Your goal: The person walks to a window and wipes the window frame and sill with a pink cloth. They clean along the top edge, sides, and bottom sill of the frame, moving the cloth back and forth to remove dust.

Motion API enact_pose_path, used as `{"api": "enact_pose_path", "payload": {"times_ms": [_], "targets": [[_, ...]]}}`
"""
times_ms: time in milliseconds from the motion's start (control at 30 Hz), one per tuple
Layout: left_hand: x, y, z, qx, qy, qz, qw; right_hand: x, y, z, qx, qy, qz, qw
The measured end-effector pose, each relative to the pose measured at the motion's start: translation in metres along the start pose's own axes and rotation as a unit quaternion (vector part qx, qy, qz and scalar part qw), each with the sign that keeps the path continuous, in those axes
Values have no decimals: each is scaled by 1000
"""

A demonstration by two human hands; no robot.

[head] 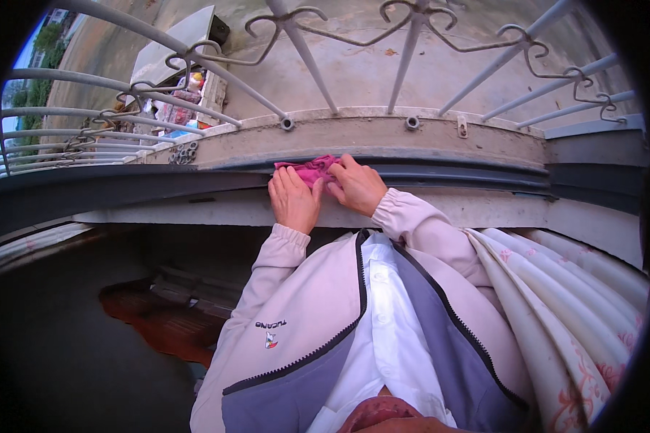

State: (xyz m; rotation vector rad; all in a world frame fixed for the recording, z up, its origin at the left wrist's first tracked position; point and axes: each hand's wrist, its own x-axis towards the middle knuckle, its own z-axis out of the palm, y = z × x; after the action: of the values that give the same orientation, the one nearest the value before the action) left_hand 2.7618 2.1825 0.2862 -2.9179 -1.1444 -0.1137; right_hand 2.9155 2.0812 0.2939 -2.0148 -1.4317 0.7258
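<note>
A crumpled pink cloth (313,171) lies on the dark metal track (460,174) of a sliding window. My left hand (294,200) holds its left side, fingers laid over the cloth and thumb against its lower edge. The right side of the cloth is bunched between the thumb and fingers of my right hand (359,185). Left of my hands, the dark bottom rail of a window sash (114,187) runs along the track. Part of the cloth is hidden under my fingers.
Beyond the track is a dusty outer ledge (346,138) with short pipe ends (287,124) and a white metal grille (306,59). A floral curtain (563,303) hangs at the right. Outside, a white bin-like container (214,97) holds bags and other items.
</note>
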Motion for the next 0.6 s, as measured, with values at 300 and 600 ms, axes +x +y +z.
{"api": "enact_pose_path", "payload": {"times_ms": [300,600], "targets": [[-3,4,7,-55,9,11,998,13,-5,7,18,-22,4,1000],[8,6,17,-28,-15,-54,998,16,-4,9,24,-15,-15,999]]}}
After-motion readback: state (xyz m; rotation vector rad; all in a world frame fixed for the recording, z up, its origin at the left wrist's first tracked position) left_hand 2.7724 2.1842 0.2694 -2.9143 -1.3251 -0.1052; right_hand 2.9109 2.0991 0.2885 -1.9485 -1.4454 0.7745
